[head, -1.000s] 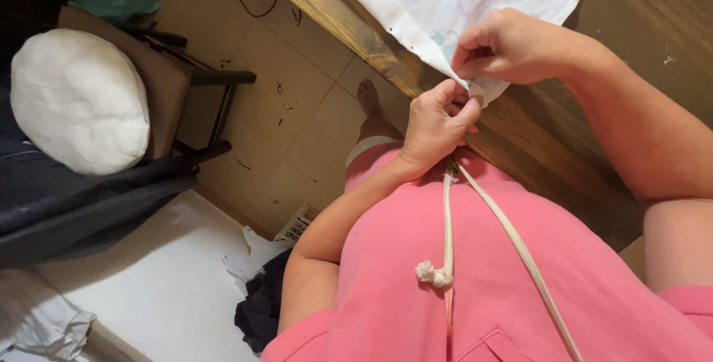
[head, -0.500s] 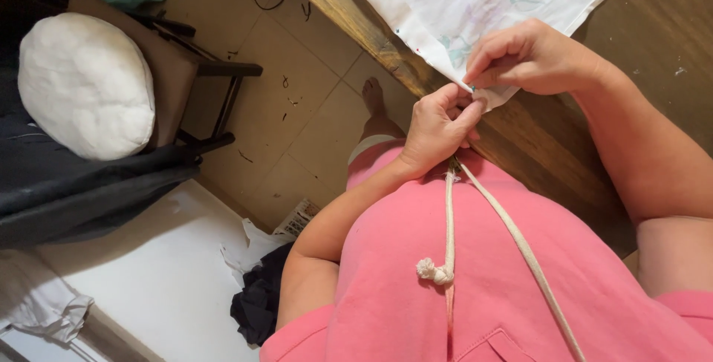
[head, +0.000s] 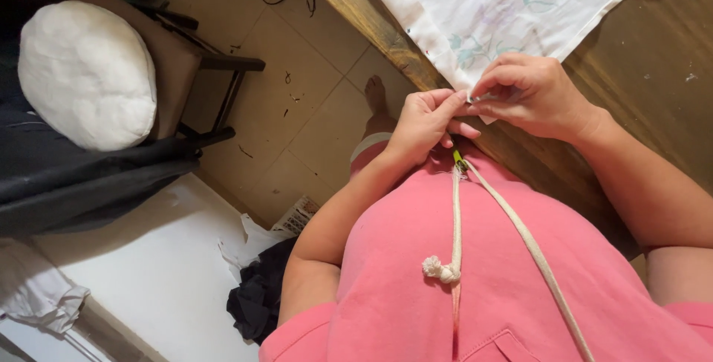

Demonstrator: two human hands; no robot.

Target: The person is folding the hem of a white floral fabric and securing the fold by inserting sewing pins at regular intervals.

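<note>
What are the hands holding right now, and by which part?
Both the left hand and the right hand pinch the near corner of the white floral cloth at the wooden table edge. Any needle cannot be told.

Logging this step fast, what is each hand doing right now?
Left hand: closed, fingertips pinching the corner of the white cloth.
Right hand: closed, pinching something small at that corner; cannot tell what.

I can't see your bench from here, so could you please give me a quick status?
Left hand and right hand pinch the corner of the white floral cloth at the wooden table edge. Hoodie drawstring hangs below, clear.
</note>
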